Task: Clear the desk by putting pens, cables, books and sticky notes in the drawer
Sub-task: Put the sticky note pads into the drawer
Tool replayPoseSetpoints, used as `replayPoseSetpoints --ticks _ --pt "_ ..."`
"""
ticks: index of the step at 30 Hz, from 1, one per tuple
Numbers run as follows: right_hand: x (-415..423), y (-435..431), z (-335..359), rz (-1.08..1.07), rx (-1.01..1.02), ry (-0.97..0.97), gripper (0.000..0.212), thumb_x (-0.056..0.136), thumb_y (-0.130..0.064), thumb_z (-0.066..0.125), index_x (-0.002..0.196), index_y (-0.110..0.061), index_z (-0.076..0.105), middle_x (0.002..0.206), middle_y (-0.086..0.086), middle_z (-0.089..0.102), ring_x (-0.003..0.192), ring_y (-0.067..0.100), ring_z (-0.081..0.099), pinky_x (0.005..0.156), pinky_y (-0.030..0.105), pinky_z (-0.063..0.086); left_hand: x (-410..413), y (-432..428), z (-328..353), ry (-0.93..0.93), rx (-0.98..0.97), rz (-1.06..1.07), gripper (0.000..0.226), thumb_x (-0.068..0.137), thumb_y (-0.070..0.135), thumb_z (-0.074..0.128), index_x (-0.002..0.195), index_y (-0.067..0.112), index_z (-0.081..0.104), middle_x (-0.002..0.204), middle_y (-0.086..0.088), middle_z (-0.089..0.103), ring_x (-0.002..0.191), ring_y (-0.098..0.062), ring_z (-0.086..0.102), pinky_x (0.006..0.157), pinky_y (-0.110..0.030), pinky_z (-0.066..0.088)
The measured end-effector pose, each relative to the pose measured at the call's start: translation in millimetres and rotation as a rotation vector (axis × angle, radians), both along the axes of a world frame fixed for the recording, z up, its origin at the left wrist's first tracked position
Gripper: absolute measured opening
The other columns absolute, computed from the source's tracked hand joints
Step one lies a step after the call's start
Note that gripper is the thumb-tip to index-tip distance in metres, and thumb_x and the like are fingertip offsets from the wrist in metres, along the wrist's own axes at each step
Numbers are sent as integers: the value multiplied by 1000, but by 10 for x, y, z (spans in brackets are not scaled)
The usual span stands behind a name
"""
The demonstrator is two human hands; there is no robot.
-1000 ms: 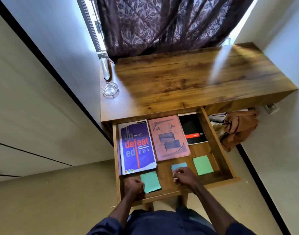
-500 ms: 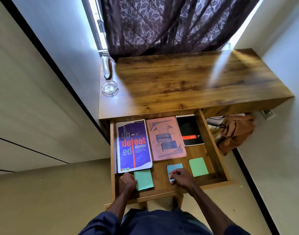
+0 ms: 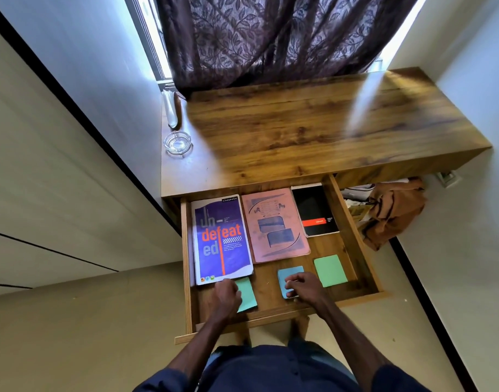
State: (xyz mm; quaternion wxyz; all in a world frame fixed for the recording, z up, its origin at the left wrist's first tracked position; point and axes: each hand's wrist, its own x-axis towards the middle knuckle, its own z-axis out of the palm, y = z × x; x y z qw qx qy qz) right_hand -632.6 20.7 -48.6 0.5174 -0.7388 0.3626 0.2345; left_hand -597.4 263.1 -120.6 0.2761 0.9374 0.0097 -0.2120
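— Three notebooks lay in the drawer [image 3: 355, 241], yes?
— Yes; the purple notebook [image 3: 221, 239] at its left side; the pink notebook [image 3: 273, 224] in its middle; the black notebook [image 3: 316, 209] at its back right corner.
— And the pads?
— Along the drawer's front; the green sticky pad [image 3: 330, 270] lay free near its right wall; the right hand [image 3: 303, 287] gripped the blue sticky pad [image 3: 287, 274] with curled fingers; the left hand [image 3: 225, 299] was bunched over the teal sticky pad [image 3: 247, 295]; whether it pinched, I couldn't tell.

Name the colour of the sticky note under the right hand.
Light blue sticky note, under the right hand; head view.
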Motion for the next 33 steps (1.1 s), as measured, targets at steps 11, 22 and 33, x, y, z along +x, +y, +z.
replayPoseSetpoints --ticks 11,22,33 --pt "-365 -103 99 -298 102 -54 9 93 -10 68 101 -12 71 96 9 75 80 20 74 61 28 55 20 -683 297 17 -161 -144 19 88 36 69 95 18 74 88 7 74 77 -5 67 60 -16 49" --pt "-679 -601 211 -264 181 -35 12 88 -5 70 98 -3 74 82 13 73 68 18 62 56 26 50 -421 -1075 442 199 -149 -13 28 91 42 63 82 18 74 72 5 76 60 -8 71 72 -35 62" --pt "-1041 -814 118 -553 728 47 52 87 -29 76 129 -16 48 136 16 53 131 37 49 110 51 43 -1157 -1145 545 785 -829 879 47 93 35 71 124 4 55 119 -29 65 97 -38 73 68 -38 64"
